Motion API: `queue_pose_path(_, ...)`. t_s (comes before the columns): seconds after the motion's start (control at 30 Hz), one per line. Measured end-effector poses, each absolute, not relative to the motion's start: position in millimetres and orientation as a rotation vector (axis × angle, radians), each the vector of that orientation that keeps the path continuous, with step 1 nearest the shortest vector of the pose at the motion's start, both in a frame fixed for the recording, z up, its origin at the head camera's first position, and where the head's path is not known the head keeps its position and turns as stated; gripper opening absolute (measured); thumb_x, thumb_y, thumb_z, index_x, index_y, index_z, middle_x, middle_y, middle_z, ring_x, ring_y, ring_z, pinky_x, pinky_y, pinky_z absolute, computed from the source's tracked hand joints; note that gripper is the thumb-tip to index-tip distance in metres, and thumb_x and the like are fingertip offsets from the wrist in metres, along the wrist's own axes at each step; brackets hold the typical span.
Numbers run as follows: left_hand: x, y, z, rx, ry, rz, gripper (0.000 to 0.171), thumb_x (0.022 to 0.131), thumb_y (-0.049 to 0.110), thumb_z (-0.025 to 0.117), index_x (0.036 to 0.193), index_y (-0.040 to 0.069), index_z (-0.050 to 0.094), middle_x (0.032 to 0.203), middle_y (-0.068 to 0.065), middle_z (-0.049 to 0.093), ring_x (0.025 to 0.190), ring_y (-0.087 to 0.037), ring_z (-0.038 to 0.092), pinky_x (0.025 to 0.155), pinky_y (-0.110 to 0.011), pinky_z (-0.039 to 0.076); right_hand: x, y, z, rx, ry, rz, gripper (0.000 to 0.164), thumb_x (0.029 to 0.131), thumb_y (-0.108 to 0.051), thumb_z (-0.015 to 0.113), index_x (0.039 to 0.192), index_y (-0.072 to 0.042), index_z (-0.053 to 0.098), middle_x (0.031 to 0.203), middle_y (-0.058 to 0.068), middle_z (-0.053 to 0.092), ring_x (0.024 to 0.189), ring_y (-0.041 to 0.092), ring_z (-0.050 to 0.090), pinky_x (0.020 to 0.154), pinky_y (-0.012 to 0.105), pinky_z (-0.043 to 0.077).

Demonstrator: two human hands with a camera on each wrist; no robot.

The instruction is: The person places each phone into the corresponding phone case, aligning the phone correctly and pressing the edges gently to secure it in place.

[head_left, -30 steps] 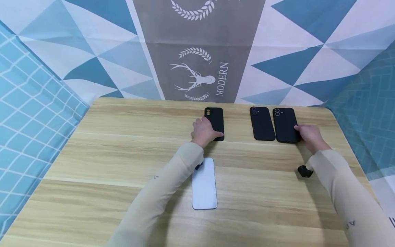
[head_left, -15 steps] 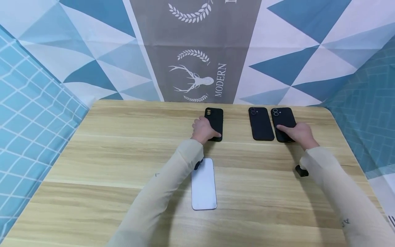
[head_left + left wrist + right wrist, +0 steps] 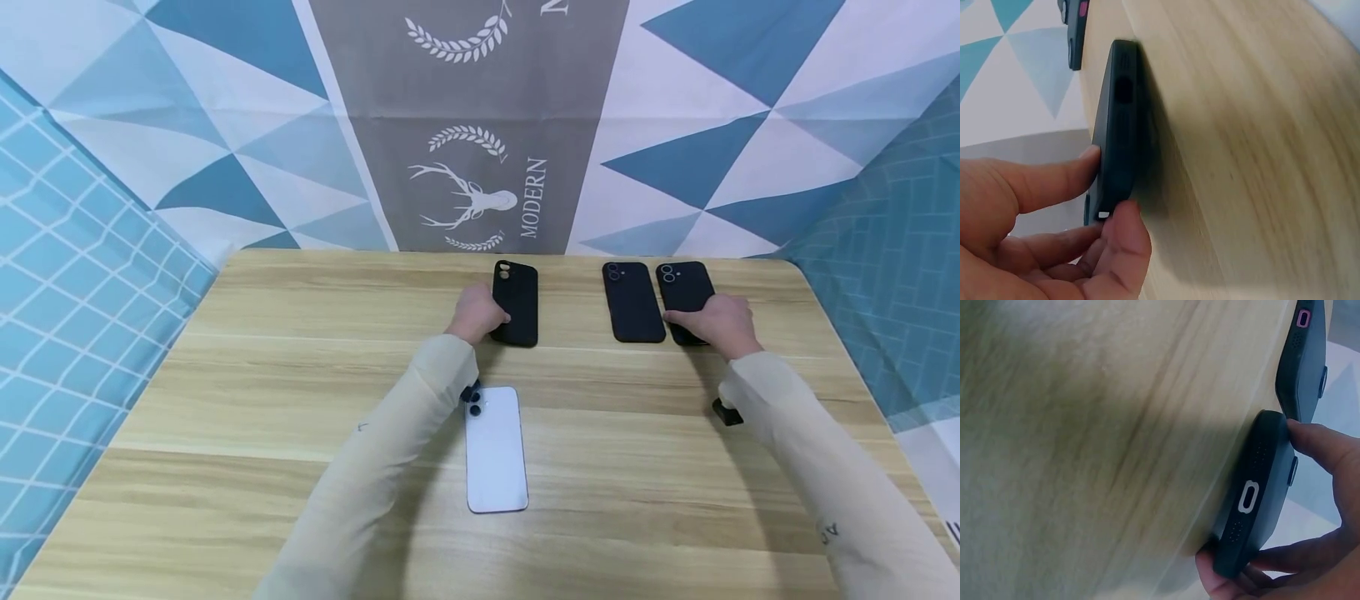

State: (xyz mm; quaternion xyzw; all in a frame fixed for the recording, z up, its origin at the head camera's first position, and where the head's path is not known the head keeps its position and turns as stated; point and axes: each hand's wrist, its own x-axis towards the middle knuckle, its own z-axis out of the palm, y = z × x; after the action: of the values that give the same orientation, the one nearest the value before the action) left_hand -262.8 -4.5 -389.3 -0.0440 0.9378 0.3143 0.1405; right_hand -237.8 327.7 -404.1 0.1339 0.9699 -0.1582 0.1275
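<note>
My left hand (image 3: 477, 313) pinches the left edge of a black phone case (image 3: 519, 304), thumb on its back. In the left wrist view this case (image 3: 1119, 125) is tilted, its one edge lifted by fingertips curled beneath. At the right, my right hand (image 3: 722, 322) grips another black phone case (image 3: 684, 285) across its width. In the right wrist view the thumb is at one long side of that case (image 3: 1260, 481) and the fingers curl round the other; a pale ring surrounds its port. A third black phone case (image 3: 634, 304) lies just left of it, untouched.
A white phone (image 3: 497, 454) lies back up near the middle of the wooden table (image 3: 637, 500), beside the left sleeve. Dark wrist cameras hang under both cuffs. A patterned cloth (image 3: 487, 125) stands behind the table's far edge, with blue cloths at the sides.
My right hand has moved from the rightmost case's right edge to across it. My left hand has drawn slightly left, tilting its case. The white phone's camera lenses have come into view.
</note>
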Motion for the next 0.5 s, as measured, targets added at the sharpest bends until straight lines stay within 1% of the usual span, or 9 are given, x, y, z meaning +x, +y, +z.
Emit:
queue_pose_path(0.1, -262, -9, -387, -0.146, 2.697, 0.952, 0.026, 0.079, 0.011, 0.073, 0.098, -0.002, 0.06, 0.101, -0.015, 0.063, 0.079, -0.021, 0.053, 0.064, -0.026, 0.047, -238, 325, -402, 0.411, 2.81, -0.455, 0.065, 0.085, -0.052, 0.055, 0.083, 0.013, 0.06, 0.09, 0.03, 0.052, 0.09, 0.04, 0.042, 0.068, 0.045, 0.045)
queue_pose_path(0.17, -263, -12, -386, -0.148, 2.699, 0.958, 0.025, 0.079, 0.012, 0.074, 0.095, -0.002, 0.061, 0.094, -0.013, 0.062, 0.073, -0.019, 0.052, 0.059, -0.024, 0.044, -238, 324, -401, 0.414, 2.809, -0.452, 0.066, 0.085, -0.051, 0.055, 0.086, 0.015, 0.06, 0.092, 0.031, 0.052, 0.092, 0.041, 0.042, 0.071, 0.047, 0.045)
queue_pose_path(0.33, -264, -19, -387, -0.152, 2.653, 1.025, 0.018, 0.08, 0.012, 0.074, 0.083, -0.001, 0.061, 0.075, -0.006, 0.055, 0.057, -0.014, 0.053, 0.049, -0.019, 0.042, -237, 324, -400, 0.407, 2.812, -0.454, 0.063, 0.085, -0.05, 0.055, 0.079, 0.012, 0.06, 0.086, 0.029, 0.053, 0.093, 0.042, 0.041, 0.075, 0.05, 0.044)
queue_pose_path(0.37, -265, -21, -387, -0.151, 2.641, 1.04, 0.018, 0.08, 0.012, 0.074, 0.084, 0.0, 0.061, 0.075, -0.006, 0.055, 0.056, -0.014, 0.054, 0.049, -0.018, 0.043, -237, 323, -399, 0.408, 2.811, -0.451, 0.063, 0.085, -0.051, 0.055, 0.078, 0.011, 0.06, 0.085, 0.028, 0.053, 0.093, 0.042, 0.041, 0.076, 0.051, 0.044)
queue_pose_path(0.43, -265, -24, -386, -0.137, 2.626, 1.065, 0.018, 0.08, 0.012, 0.073, 0.088, -0.001, 0.064, 0.082, -0.007, 0.059, 0.059, -0.013, 0.057, 0.053, -0.018, 0.045, -237, 323, -400, 0.412, 2.807, -0.44, 0.063, 0.085, -0.05, 0.055, 0.079, 0.012, 0.061, 0.087, 0.03, 0.054, 0.094, 0.043, 0.041, 0.078, 0.052, 0.043)
queue_pose_path(0.5, -264, -28, -386, -0.125, 2.597, 1.108, 0.022, 0.081, 0.011, 0.073, 0.096, -0.002, 0.065, 0.092, -0.011, 0.064, 0.065, -0.017, 0.063, 0.059, -0.019, 0.051, -237, 323, -400, 0.432, 2.793, -0.436, 0.067, 0.086, -0.05, 0.054, 0.088, 0.017, 0.06, 0.095, 0.035, 0.051, 0.096, 0.045, 0.04, 0.081, 0.054, 0.043)
